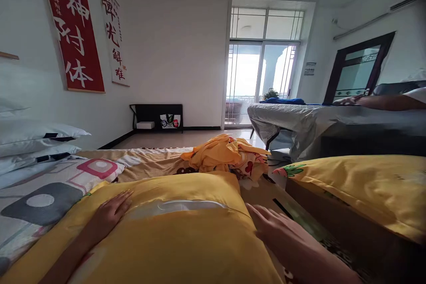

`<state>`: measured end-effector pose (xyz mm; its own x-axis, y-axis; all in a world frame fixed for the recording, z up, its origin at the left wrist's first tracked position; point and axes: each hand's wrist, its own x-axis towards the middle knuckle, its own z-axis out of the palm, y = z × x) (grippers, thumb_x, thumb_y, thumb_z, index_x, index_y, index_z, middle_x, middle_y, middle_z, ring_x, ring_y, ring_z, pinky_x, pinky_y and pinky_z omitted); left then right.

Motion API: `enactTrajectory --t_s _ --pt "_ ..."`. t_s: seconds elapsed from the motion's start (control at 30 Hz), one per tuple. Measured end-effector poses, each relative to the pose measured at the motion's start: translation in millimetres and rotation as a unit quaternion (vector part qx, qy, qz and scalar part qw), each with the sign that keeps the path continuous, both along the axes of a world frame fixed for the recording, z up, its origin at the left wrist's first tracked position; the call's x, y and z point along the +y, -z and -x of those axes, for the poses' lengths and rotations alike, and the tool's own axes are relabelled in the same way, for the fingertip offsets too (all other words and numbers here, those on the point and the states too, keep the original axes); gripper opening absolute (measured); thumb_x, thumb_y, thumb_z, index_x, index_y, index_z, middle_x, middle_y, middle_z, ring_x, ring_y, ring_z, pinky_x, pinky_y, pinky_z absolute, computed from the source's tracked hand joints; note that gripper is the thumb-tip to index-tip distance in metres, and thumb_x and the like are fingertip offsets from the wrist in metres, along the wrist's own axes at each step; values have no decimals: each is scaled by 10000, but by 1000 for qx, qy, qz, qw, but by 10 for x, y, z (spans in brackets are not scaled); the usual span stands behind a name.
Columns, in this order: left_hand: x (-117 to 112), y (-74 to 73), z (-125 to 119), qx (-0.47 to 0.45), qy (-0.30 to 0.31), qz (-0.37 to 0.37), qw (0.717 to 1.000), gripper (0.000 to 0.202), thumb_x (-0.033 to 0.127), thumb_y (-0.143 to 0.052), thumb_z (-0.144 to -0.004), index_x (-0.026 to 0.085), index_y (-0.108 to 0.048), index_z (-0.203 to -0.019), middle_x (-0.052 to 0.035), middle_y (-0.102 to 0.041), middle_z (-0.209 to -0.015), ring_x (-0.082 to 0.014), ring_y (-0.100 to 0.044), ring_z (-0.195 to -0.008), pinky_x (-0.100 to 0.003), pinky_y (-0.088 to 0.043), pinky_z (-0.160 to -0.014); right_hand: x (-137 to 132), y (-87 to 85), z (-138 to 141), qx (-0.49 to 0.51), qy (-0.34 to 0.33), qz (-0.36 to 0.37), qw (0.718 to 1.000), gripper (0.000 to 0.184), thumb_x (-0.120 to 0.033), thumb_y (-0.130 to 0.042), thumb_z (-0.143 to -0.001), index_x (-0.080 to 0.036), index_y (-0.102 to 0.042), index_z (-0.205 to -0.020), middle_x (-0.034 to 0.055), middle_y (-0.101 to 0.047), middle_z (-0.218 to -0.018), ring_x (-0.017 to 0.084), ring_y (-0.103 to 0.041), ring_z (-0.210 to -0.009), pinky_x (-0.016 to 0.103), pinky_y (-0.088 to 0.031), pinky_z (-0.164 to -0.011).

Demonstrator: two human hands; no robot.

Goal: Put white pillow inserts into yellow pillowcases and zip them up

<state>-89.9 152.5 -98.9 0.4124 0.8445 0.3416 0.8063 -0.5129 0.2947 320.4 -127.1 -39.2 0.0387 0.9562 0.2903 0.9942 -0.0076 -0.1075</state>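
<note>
A plump yellow pillow (186, 239) lies flat in front of me, and white filling shows through the slit across its yellow pillowcase. My left hand (115, 211) rests on the pillow's left part with its fingers stretched out and nothing in them. At the right edge of the pillow is my right hand (266, 222), its side against the fabric and its fingers extended, slightly blurred. Beyond the pillow sits a crumpled heap of orange-yellow cloth (221, 153). A second yellow pillow (366, 186) with a carrot-like print lies on the right.
To the left are a patterned pillow (60, 191) and stacked white pillows (36, 135). A brown printed sheet (156, 164) covers the surface beneath. At the right, another person's arm (386, 102) reaches over a plastic-covered table (299, 120). A black shelf (156, 111) stands by the wall.
</note>
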Motion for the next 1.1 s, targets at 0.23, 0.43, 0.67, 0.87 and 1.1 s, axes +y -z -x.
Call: enactTrajectory --t_s 0.23,0.43,0.67,0.87,1.1 --pt "28 30 49 -16 9 -34 999 513 491 -370 -872 222 -636 -1218 -12 -586 -1284 -229 -529 -1226 -385 -413 -1052 1175 -387 824 5 -233 35 972 850 -568 -582 -815 -167 -257 -1489 207 -327 -1488 357 -310 -1359 506 -263 -1072" --pt "143 91 13 -5 3 -64 998 453 489 -439 -836 258 -679 -1144 17 -639 -1207 -228 -596 -1141 -331 -506 -954 1543 408 739 74 -215 -57 972 395 -323 -447 -917 -233 -489 -1299 70 -590 -1255 200 -499 -1177 346 -326 -999" --pt "-327 -180 -160 -43 112 -292 949 277 341 -473 -852 276 -651 -1054 -9 -701 -1070 -207 -652 -1005 -302 -553 -863 1406 123 440 71 -46 -16 996 282 -119 -466 -771 -188 -670 -953 73 -679 -991 210 -594 -971 320 -374 -836" --pt "-1042 -312 -1626 57 329 -243 911 372 81 -346 -827 186 -630 -1042 -75 -688 -954 -189 -632 -925 -295 -517 -873 1350 9 269 75 11 -61 995 366 -109 -469 -754 -270 -693 -996 21 -707 -955 158 -627 -866 254 -351 -704" --pt "-1054 -144 -2320 152 284 -74 944 624 95 -368 -803 94 -357 -1427 -143 -419 -1447 -274 -409 -1324 -460 -350 -1094 1308 -13 206 84 45 -86 992 368 -96 -455 -758 -252 -697 -989 32 -730 -944 166 -652 -847 250 -317 -657"
